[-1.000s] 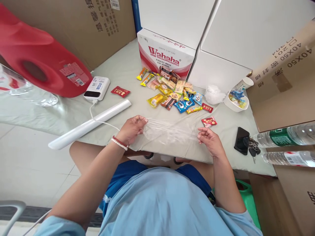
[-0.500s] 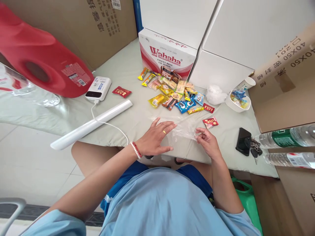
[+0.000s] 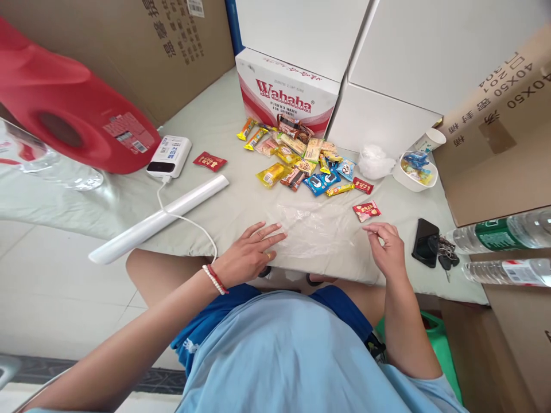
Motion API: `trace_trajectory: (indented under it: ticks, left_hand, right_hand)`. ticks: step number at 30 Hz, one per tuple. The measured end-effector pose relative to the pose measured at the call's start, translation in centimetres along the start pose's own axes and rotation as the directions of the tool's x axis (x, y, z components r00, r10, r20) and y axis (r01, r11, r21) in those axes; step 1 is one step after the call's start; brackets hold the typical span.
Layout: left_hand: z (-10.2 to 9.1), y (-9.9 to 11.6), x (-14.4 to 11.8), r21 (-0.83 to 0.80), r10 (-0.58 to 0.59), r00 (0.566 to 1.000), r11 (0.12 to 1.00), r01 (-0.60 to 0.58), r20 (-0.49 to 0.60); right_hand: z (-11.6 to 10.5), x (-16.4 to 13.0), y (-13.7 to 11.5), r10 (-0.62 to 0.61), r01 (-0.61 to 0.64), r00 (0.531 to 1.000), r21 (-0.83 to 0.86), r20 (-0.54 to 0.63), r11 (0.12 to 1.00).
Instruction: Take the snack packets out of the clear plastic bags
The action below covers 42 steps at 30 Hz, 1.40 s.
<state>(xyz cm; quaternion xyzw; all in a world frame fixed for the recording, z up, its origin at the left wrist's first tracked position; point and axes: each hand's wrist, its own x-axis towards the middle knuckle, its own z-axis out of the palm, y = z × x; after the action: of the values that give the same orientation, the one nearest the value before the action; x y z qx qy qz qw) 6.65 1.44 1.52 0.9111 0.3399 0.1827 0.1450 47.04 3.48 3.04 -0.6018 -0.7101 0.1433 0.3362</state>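
A thin clear plastic bag [image 3: 316, 232] lies spread out on the cloth-covered surface in front of me. My left hand [image 3: 247, 255] is palm down at the bag's left edge, its fingers stretched out and apart. At the right side, my right hand [image 3: 387, 249] has thumb and fingertips pinched together at the bag's faint right edge. Just above that hand lies a red snack packet [image 3: 367, 211]. Beyond the bag is a heap of small wrapped snacks [image 3: 297, 158], with a second red packet [image 3: 209, 161] apart from it on the left.
Behind the snacks stands a Wahaha carton [image 3: 286, 94]. Left are a red jug [image 3: 73, 97], a white corded device [image 3: 169, 156] and a white tube [image 3: 159, 218]. Right are a crumpled white bag [image 3: 375, 162], a small tub [image 3: 415, 179], a phone [image 3: 425, 243], keys and bottles [image 3: 501, 237].
My hands have moved apart, the left one leftward and nearer me, the right one rightward. Between them the clear bag has spread wider and flatter.
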Motion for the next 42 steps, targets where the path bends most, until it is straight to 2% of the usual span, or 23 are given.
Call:
trace_trajectory:
  ticks: [1, 2, 3, 5, 7, 9, 13, 15, 17, 19, 21, 23, 25, 26, 28, 30, 32, 34, 36, 40, 42]
  left_hand:
    - [0.1, 0.5, 0.1, -0.015, -0.005, 1.0, 1.0, 0.004, -0.002]
    - [0.3, 0.9, 0.2, -0.035, -0.005, 1.0, 0.999, 0.005, 0.0]
    - [0.3, 1.3, 0.3, -0.056, -0.001, 1.0, 0.998, 0.002, 0.006]
    - [0.4, 1.7, 0.4, -0.103, 0.012, 1.0, 0.995, -0.01, 0.019]
    - [0.4, 1.8, 0.3, -0.168, 0.016, 1.0, 0.986, -0.012, 0.023]
    - [0.3, 1.6, 0.2, -0.256, -0.011, 1.0, 0.966, 0.015, 0.018]
    - [0.5, 0.8, 0.0, -0.451, -0.184, 0.982, 0.88, 0.149, -0.035]
    - [0.7, 0.4, 0.1, -0.513, -0.244, 0.969, 0.837, 0.188, -0.042]
    - [1.0, 0.3, 0.3, -0.51, -0.231, 0.973, 0.839, 0.189, -0.02]
    - [1.3, 0.5, 0.6, -0.45, -0.159, 0.987, 0.881, 0.149, 0.016]
    - [1.5, 0.9, 0.9, -0.376, -0.076, 0.996, 0.922, 0.091, 0.055]
    - [1.7, 1.3, 1.0, -0.347, -0.04, 0.997, 0.936, 0.06, 0.067]
    - [1.8, 1.5, 1.0, -0.387, -0.083, 0.996, 0.918, 0.09, 0.034]
    - [1.8, 1.5, 1.1, -0.428, -0.135, 0.991, 0.895, 0.126, 0.009]
    - [1.8, 1.2, 1.4, -0.523, -0.27, 0.962, 0.825, 0.212, -0.036]
    - [1.9, 0.7, 2.1, -0.593, -0.405, 0.912, 0.751, 0.292, -0.064]
    - [2.3, 0.0, 2.9, -0.602, -0.475, 0.877, 0.722, 0.341, -0.073]
    - [2.8, -0.6, 3.5, -0.543, -0.475, 0.878, 0.755, 0.368, -0.066]
    - [3.4, -1.1, 3.8, -0.45, -0.434, 0.899, 0.815, 0.366, -0.056]
    - [4.1, -1.7, 3.1, -0.331, -0.333, 0.942, 0.895, 0.3, -0.048]
    - [4.2, -1.8, 2.8, -0.28, -0.284, 0.959, 0.922, 0.269, -0.014]
  right_hand:
    - [0.0, 0.1, -1.2, -0.032, 0.032, 0.999, 0.0, -0.019, 0.999]
    - [0.1, 0.2, -2.4, -0.082, 0.082, 0.997, 0.01, 0.011, 0.997]
    - [0.4, 0.2, -3.5, -0.143, 0.141, 0.986, 0.029, 0.083, 0.99]
    - [1.4, 0.0, -5.1, -0.247, 0.235, 0.929, 0.078, 0.275, 0.969]
    - [2.7, -0.4, -5.5, -0.272, 0.262, 0.867, 0.084, 0.417, 0.961]
    - [3.8, -1.1, -5.1, -0.246, 0.256, 0.847, 0.043, 0.471, 0.966]
    - [3.9, -2.6, -4.1, -0.259, 0.268, 0.832, 0.053, 0.491, 0.962]
    - [3.2, -2.9, -4.2, -0.263, 0.245, 0.859, 0.099, 0.44, 0.965]
    - [2.7, -2.6, -4.8, -0.24, 0.219, 0.909, 0.1, 0.34, 0.971]
    - [2.8, -1.9, -5.7, -0.255, 0.25, 0.921, 0.056, 0.294, 0.967]
    - [3.5, -0.8, -6.6, -0.325, 0.349, 0.863, 0.008, 0.387, 0.937]
    - [4.8, 0.4, -7.5, -0.378, 0.453, 0.75, -0.005, 0.543, 0.892]
    - [5.8, 1.6, -8.1, -0.384, 0.515, 0.664, -0.02, 0.642, 0.857]
    - [6.2, 2.0, -8.3, -0.383, 0.532, 0.649, -0.033, 0.657, 0.846]
    - [6.2, 2.7, -8.3, -0.396, 0.544, 0.679, -0.061, 0.619, 0.837]
    - [5.5, 2.6, -8.1, -0.429, 0.537, 0.753, -0.089, 0.498, 0.839]
    - [4.6, 1.7, -7.5, -0.45, 0.512, 0.825, -0.114, 0.343, 0.851]
    - [3.8, -0.4, -6.5, -0.446, 0.48, 0.867, -0.131, 0.222, 0.867]
    - [3.3, -3.5, -5.4, -0.439, 0.465, 0.879, -0.135, 0.185, 0.875]
    - [2.9, -10.9, -3.6, -0.426, 0.466, 0.86, -0.094, 0.281, 0.88]
    - [2.4, -13.4, -3.3, -0.408, 0.441, 0.86, -0.043, 0.306, 0.897]
